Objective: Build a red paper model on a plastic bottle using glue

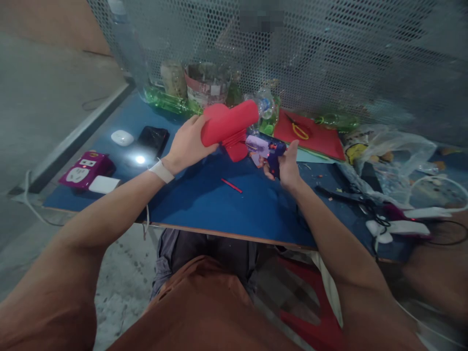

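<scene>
Orange cloth [204, 307] over my lap sits closest, with both bare forearms reaching out from it over the blue table [204, 204].

Left hand [188, 141]: closed around the near end of a red roll [228, 127] and holding it above the table, clear of the surface. A white band is on that wrist. The roll's long axis runs from my palm up and to the right, and a shorter red lobe hangs under its middle.

Right hand [287, 165]: fingers wrapped round the handle of a purple glue gun [265, 148], also held off the table. The gun lies crosswise with its nozzle pointing left at the lower lobe. Nozzle and lobe are just beside each other; I cannot tell if they touch. The roll is therefore left of and slightly above my right fingers, and the left hand is the one on it.

Count:
- One red roll.
- One glue gun.
- One thin red strip [231, 185], lying on the table below the gap between my hands.
- One dark phone [152, 140] with a white case [122, 138] beside it, far left.
- One purple box [86, 168] with one white card [104, 184], at the left edge.
- One pair of yellow-handled scissors [298, 129] on one red sheet [318, 141], behind the gun.
- One clear plastic bag [391, 151], right.
</scene>
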Action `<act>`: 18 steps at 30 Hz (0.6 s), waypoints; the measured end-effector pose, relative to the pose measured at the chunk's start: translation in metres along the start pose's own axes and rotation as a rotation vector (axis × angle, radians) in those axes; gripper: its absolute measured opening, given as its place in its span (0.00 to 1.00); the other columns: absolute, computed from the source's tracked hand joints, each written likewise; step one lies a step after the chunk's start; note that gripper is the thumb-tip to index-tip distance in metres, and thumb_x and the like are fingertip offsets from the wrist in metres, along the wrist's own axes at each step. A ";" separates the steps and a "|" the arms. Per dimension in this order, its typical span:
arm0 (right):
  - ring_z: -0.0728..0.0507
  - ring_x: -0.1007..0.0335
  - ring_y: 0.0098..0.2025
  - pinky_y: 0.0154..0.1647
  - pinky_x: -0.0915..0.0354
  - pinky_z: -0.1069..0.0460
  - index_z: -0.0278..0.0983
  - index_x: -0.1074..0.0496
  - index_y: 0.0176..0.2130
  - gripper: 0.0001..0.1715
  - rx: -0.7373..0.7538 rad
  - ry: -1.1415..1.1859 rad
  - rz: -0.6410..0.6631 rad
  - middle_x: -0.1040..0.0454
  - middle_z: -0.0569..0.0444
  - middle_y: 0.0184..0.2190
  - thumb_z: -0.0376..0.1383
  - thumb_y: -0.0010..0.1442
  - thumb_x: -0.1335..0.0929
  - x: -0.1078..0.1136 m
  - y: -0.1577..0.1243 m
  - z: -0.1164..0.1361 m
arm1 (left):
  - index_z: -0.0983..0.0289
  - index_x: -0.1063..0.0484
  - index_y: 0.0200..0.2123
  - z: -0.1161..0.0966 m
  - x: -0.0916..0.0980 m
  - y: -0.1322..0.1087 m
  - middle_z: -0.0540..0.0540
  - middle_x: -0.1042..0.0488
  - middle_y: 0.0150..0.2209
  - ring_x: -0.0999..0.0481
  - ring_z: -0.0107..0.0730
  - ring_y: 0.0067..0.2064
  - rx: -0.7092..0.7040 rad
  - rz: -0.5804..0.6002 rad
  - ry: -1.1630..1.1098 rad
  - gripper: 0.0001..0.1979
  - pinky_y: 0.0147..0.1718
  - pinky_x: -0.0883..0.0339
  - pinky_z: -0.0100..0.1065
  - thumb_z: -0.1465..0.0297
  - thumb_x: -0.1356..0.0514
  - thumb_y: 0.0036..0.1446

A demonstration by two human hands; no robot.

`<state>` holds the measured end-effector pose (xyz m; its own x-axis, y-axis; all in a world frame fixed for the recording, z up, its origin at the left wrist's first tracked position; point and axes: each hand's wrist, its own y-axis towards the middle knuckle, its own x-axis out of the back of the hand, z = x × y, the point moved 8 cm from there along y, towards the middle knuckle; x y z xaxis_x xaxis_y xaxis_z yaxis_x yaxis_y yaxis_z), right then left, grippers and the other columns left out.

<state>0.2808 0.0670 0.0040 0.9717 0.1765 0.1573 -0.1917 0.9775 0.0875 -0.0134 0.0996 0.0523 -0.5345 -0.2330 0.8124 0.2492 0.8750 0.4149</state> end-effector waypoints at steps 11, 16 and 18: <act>0.49 0.47 0.17 0.17 0.51 0.46 0.42 0.19 0.48 0.68 -0.060 -0.002 -0.005 0.29 0.54 0.27 0.93 0.59 0.47 0.001 0.001 0.004 | 0.58 0.26 0.71 0.000 0.002 0.000 0.68 0.19 0.67 0.18 0.70 0.70 -0.003 -0.013 -0.003 0.35 0.73 0.22 0.66 0.61 0.27 0.63; 0.48 0.46 0.19 0.18 0.50 0.47 0.41 0.19 0.49 0.69 -0.054 -0.023 -0.007 0.29 0.53 0.27 0.93 0.60 0.50 -0.003 -0.003 0.005 | 0.57 0.27 0.72 -0.001 0.001 0.000 0.68 0.20 0.67 0.19 0.71 0.71 0.009 -0.008 -0.012 0.37 0.73 0.23 0.66 0.61 0.25 0.63; 0.48 0.45 0.19 0.19 0.49 0.48 0.40 0.19 0.48 0.70 -0.054 -0.035 0.000 0.27 0.52 0.27 0.92 0.60 0.52 -0.005 -0.005 0.004 | 0.57 0.27 0.72 -0.001 0.001 0.000 0.68 0.20 0.67 0.19 0.72 0.72 0.010 -0.005 -0.010 0.37 0.74 0.23 0.66 0.60 0.25 0.63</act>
<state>0.2767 0.0609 0.0071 0.9661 0.1733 0.1915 -0.1832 0.9825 0.0349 -0.0134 0.0988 0.0538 -0.5441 -0.2327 0.8061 0.2386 0.8782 0.4145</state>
